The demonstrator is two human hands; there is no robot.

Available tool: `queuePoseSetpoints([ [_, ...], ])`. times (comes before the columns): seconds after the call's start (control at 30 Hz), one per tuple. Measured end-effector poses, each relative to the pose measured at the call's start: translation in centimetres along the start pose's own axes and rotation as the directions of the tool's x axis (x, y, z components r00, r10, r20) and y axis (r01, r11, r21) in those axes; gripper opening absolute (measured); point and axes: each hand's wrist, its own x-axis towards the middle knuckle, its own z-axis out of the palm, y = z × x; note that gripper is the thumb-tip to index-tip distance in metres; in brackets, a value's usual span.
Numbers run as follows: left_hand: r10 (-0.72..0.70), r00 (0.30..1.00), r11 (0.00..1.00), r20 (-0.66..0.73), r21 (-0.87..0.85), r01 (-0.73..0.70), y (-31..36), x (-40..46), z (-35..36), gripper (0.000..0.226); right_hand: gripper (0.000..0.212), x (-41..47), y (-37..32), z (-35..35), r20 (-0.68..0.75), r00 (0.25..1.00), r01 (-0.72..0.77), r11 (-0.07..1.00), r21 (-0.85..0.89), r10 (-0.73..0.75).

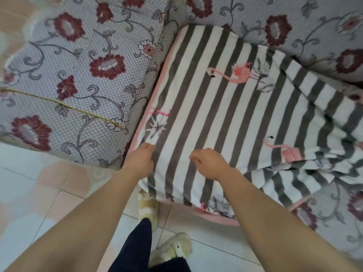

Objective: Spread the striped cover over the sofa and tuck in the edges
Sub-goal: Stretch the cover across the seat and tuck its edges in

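Observation:
The striped cover (216, 107), grey and white with pink flamingos and a pink border, lies over the sofa's seat cushion. It is smooth on the left and rumpled in folds on the right (324, 163). My left hand (140, 160) has its fingers curled into the cover at its front left part, beside the armrest (74, 79). My right hand (208, 163) sits on the cover's front middle with curled fingers. No fold of cloth shows in that hand.
The sofa's floral backrest (284, 26) runs along the top, and bare floral seat fabric (334, 213) shows at the right. The pale tiled floor (39, 183) lies below. My feet in light sandals (147, 207) stand against the sofa front.

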Motion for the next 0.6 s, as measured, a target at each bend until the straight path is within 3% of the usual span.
queuePoseSetpoints([
  [0.17, -0.035, 0.994, 0.998, -0.100, 0.050, 0.040, -0.9, 6.9, -4.0, 0.056, 0.039, 9.5, -2.5, -4.2, -0.121, 0.992, 0.029, 0.999, 0.021, -0.027],
  [0.3, 0.014, 0.998, 0.999, -0.053, 0.049, -0.011, -1.4, 11.6, -4.7, 0.069, 0.038, 17.3, -4.3, -7.4, -0.244, 0.968, 0.050, 0.998, -0.025, -0.055],
  [0.43, 0.040, 0.991, 0.981, -0.128, 0.196, -0.015, -2.1, 14.1, -4.5, 0.052, 0.033, 23.9, -6.3, -9.8, -0.332, 0.937, 0.079, 0.991, -0.112, -0.112],
  [0.6, 0.056, 0.987, 0.980, -0.150, 0.195, -0.026, -1.8, 15.8, -5.2, 0.035, 0.025, 29.1, -7.7, -10.5, -0.330, 0.941, -0.013, 0.964, -0.264, -0.078],
])
